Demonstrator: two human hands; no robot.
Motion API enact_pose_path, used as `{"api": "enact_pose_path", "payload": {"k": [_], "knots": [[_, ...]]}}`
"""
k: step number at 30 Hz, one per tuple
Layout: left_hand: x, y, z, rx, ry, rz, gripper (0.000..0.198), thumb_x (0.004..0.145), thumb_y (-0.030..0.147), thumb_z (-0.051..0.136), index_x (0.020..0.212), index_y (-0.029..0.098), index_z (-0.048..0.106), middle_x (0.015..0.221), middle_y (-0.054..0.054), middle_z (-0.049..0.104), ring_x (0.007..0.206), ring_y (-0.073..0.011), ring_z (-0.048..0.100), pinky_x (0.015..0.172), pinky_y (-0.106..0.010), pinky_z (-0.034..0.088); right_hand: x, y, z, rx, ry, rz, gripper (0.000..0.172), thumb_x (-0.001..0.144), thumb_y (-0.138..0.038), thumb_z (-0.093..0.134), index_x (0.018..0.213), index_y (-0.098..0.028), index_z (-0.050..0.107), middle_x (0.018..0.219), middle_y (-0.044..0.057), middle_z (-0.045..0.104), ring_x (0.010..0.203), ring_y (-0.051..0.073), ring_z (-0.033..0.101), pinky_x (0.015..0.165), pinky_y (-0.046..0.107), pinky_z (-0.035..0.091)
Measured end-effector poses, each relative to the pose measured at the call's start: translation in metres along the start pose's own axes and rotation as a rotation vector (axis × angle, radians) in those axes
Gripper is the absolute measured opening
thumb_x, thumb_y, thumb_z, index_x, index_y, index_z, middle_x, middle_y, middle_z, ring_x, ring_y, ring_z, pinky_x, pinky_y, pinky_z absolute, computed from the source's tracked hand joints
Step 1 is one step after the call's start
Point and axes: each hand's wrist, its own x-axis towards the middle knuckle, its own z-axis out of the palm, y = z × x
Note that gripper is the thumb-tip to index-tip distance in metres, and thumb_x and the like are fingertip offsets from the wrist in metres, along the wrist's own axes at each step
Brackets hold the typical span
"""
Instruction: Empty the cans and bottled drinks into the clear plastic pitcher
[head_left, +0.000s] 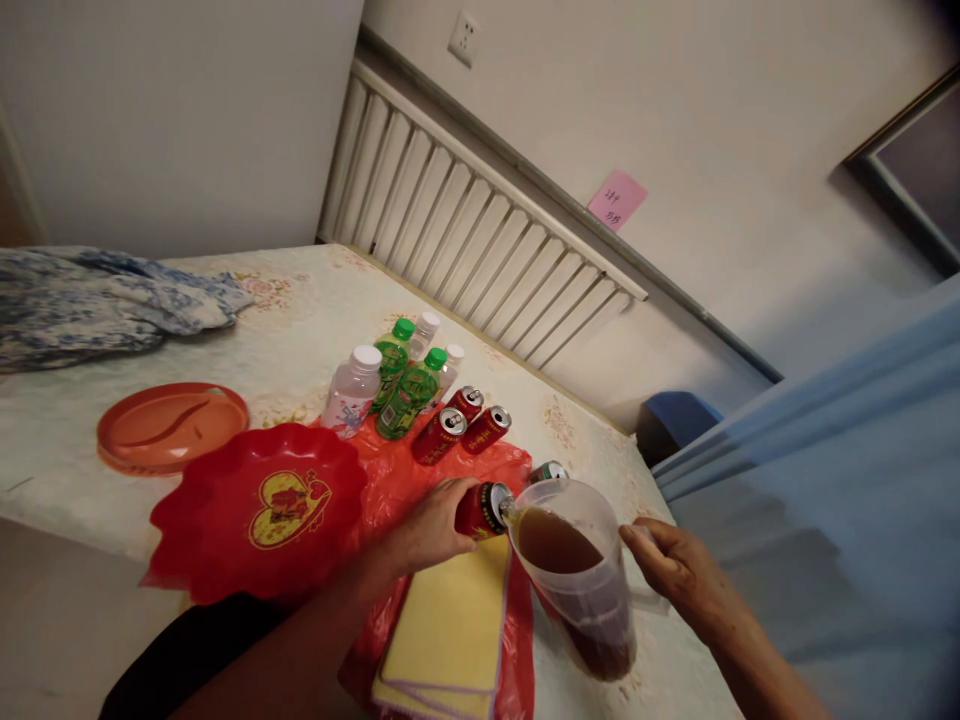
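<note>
My left hand (435,525) is wrapped round a red drink can (480,508), tipped so that its top meets the rim of a clear plastic pitcher (611,610). Brown liquid (559,542) fills a good part of the pitcher, which leans toward the can. By its handle, my right hand (667,565) grips the pitcher. Under the can lies a folded yellow cloth (454,625) on a red plastic bag (386,480). Another can (551,472) stands just behind the pitcher, partly hidden.
Three red cans (441,437) stand behind my left hand, beside green-capped bottles (409,400) and white-capped bottles (352,395). At left are a scalloped red tray (217,515), an orange lid (169,425) and a patterned cloth (105,305). A radiator (480,215) runs along the wall; a blue curtain (840,470) hangs right.
</note>
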Motion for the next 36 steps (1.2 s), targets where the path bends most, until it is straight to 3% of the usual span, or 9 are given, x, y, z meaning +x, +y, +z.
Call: {"api": "enact_pose_path", "payload": {"k": [6,12,18,22,26,30,36], "knots": [[0.0,0.0,0.0,-0.015,0.0,-0.011,0.072,0.057,0.014,0.077,0.125,0.023,0.056,0.128,-0.006,0.06,0.119,-0.0279,0.055,0.104,-0.037,0.042,0.0,0.002,0.003,0.064,0.028,0.003,0.047,0.08,-0.06,0.047,0.056,-0.023,0.033,0.057,-0.004,0.032,0.054,0.012,0.031,0.053,0.027,0.026],[-0.003,0.005,-0.005,-0.13,0.009,-0.049,0.077,0.056,0.013,0.077,0.129,0.023,0.054,0.128,-0.007,0.061,0.116,-0.0288,0.057,0.102,-0.038,0.044,-0.005,0.012,0.014,0.341,0.013,0.076,0.051,0.082,-0.063,0.051,0.053,-0.023,0.037,0.049,-0.006,0.033,0.048,0.01,0.026,0.049,0.026,0.022],[-0.008,0.007,-0.015,-0.287,0.016,-0.096,0.078,0.054,0.01,0.076,0.128,0.021,0.055,0.127,-0.007,0.063,0.116,-0.0281,0.057,0.1,-0.037,0.045,-0.002,0.016,0.022,0.573,0.135,0.063,0.053,0.08,-0.062,0.057,0.049,-0.023,0.039,0.046,-0.005,0.033,0.047,0.01,0.026,0.047,0.027,0.021],[-0.018,0.012,-0.03,-0.404,-0.07,-0.156,0.078,0.054,0.009,0.074,0.129,0.02,0.054,0.123,-0.005,0.066,0.112,-0.0275,0.06,0.096,-0.035,0.048,0.001,0.004,0.024,0.695,0.211,0.014,0.048,0.081,-0.052,0.057,0.049,-0.024,0.035,0.048,-0.006,0.028,0.048,0.011,0.024,0.047,0.027,0.021],[-0.035,0.021,-0.048,-0.457,-0.19,-0.115,0.084,0.052,0.008,0.076,0.132,0.023,0.054,0.129,-0.003,0.063,0.12,-0.028,0.056,0.103,-0.037,0.043,0.004,-0.011,0.034,0.794,0.266,-0.005,0.04,0.082,-0.038,0.054,0.053,-0.024,0.03,0.053,-0.007,0.023,0.049,0.011,0.021,0.046,0.028,0.02],[-0.053,0.024,-0.057,-0.429,-0.302,-0.099,0.086,0.05,0.014,0.082,0.131,0.025,0.055,0.129,-0.003,0.063,0.12,-0.0292,0.056,0.105,-0.041,0.041,0.017,-0.022,0.055,0.943,0.301,-0.044,0.038,0.081,-0.034,0.053,0.053,-0.024,0.03,0.054,-0.007,0.023,0.049,0.011,0.019,0.045,0.028,0.02],[-0.07,0.023,-0.06,-0.434,-0.468,-0.121,0.089,0.048,0.024,0.088,0.131,0.025,0.056,0.126,-0.003,0.065,0.116,-0.0302,0.058,0.101,-0.041,0.044,0.045,-0.048,0.092,1.201,0.245,-0.088,0.039,0.076,-0.034,0.058,0.052,-0.023,0.03,0.053,-0.009,0.019,0.048,0.01,0.014,0.044,0.027,0.017]]}}
